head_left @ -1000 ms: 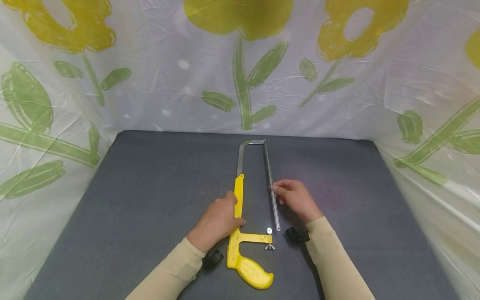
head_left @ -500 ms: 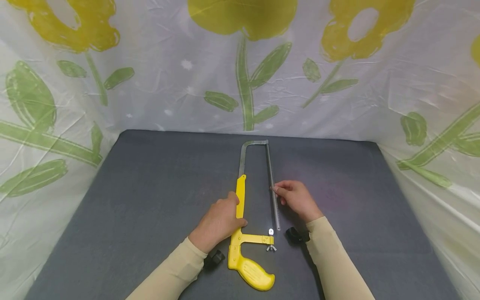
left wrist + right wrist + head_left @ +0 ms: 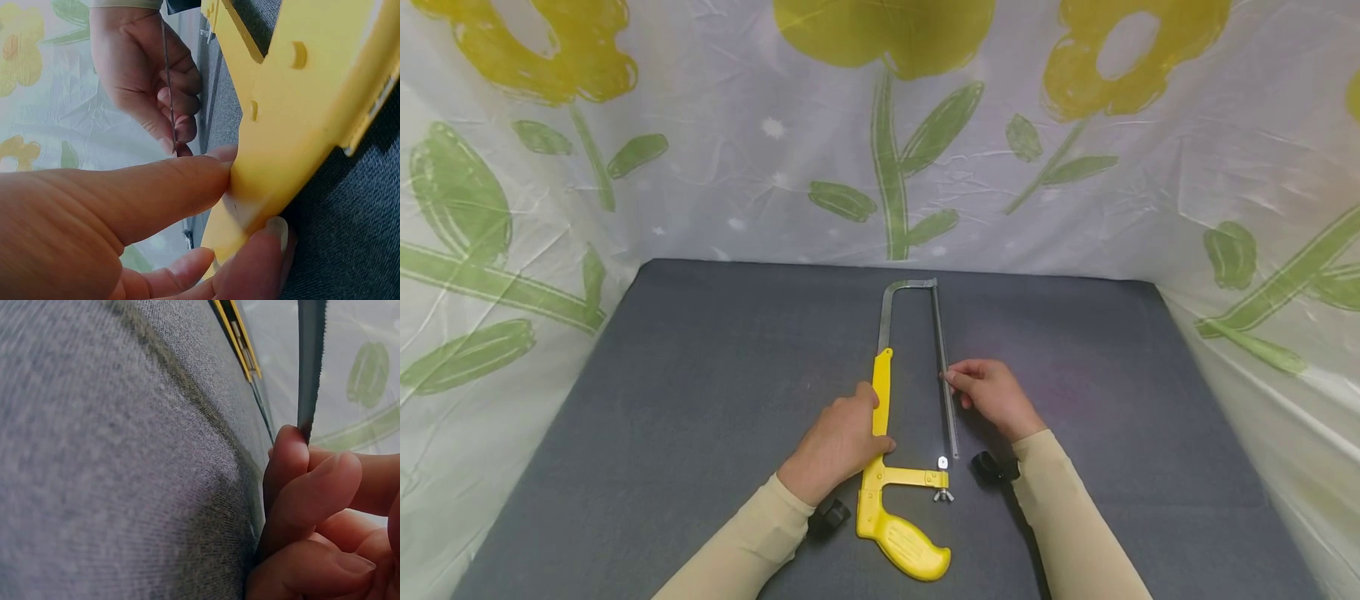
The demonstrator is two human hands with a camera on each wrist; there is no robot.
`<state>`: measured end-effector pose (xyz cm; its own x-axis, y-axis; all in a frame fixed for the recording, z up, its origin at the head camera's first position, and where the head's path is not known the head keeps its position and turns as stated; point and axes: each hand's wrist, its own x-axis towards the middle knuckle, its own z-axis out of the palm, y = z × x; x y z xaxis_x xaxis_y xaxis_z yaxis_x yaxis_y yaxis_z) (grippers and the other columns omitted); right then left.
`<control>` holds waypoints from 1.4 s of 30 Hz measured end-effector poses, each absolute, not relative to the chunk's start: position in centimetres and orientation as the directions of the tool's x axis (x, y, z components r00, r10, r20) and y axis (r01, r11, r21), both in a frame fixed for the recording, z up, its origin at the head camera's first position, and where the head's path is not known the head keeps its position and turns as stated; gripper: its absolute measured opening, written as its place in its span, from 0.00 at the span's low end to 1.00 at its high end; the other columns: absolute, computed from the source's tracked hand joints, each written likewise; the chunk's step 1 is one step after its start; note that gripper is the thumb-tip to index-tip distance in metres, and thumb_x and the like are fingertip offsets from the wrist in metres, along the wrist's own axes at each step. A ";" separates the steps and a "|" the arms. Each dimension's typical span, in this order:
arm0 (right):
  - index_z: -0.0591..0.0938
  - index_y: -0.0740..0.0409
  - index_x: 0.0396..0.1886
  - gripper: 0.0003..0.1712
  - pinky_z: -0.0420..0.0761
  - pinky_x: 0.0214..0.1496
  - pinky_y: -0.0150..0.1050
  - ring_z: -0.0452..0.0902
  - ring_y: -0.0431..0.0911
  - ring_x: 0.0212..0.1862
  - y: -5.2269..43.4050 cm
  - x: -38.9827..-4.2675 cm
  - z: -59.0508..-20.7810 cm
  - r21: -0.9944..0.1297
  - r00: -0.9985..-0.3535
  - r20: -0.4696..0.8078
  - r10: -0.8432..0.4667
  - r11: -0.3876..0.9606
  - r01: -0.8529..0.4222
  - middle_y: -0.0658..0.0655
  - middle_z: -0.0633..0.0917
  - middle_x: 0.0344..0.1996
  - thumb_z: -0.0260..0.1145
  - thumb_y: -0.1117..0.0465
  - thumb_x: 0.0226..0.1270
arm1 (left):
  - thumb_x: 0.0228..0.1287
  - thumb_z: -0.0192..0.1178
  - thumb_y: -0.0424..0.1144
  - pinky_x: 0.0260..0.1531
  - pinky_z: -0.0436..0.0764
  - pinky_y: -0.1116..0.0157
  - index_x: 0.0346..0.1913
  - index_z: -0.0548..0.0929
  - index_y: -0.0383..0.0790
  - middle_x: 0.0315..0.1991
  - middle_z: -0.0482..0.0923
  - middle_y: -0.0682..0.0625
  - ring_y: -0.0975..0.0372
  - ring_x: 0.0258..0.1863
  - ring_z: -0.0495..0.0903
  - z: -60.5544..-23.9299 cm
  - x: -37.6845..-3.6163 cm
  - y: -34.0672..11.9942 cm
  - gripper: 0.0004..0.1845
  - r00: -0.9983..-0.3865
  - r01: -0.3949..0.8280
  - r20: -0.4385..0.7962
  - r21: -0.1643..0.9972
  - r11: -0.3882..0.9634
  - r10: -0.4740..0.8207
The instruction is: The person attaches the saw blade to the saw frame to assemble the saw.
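A hacksaw with a yellow frame [image 3: 882, 375] lies on the dark table, its yellow handle [image 3: 913, 547] toward me. My left hand [image 3: 835, 437] grips the frame's yellow middle; the left wrist view shows thumb and fingers on its edges. The thin toothed blade [image 3: 311, 369] meets the frame's far metal end [image 3: 917, 284]. My right hand [image 3: 996, 396] pinches this blade near its middle between thumb and fingers. The blade's near end stands loose, just beyond and right of the metal post [image 3: 942, 462] on the short yellow arm [image 3: 913, 477]. A wing nut [image 3: 943, 495] sits on that arm's near side.
The dark grey table [image 3: 737, 350] extends on both sides of the saw. Behind and beside it hangs a pale sheet [image 3: 715, 183] printed with flowers. A black wrist device [image 3: 830, 518] sits under the left wrist, and another black device [image 3: 992, 468] beside the right.
The blade's near end has shifted slightly left toward the metal post, and its flat face shows narrower. Both hands keep their holds; the head view has moved a little.
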<state>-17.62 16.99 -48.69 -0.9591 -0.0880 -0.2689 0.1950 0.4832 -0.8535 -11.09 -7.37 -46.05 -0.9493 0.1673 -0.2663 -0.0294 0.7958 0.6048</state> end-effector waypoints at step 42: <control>0.90 0.57 0.33 0.11 0.71 0.31 0.39 0.74 0.44 0.25 16.3 -16.4 -47.3 -0.719 -0.917 -0.389 -0.093 0.652 0.239 0.51 0.88 0.26 0.73 0.55 0.74 | 0.63 0.80 0.41 0.26 0.80 0.66 0.64 0.75 0.37 0.35 0.81 0.46 0.60 0.24 0.80 -46.0 -11.7 -7.2 0.32 -0.932 -0.046 -0.322 0.565 0.824 0.168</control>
<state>-16.36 16.29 -47.33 -0.9166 -0.0931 -0.3888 0.2388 0.6524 -0.7193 -11.68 -7.20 -46.00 -0.9318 0.1682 -0.3216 -0.0462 0.8239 0.5649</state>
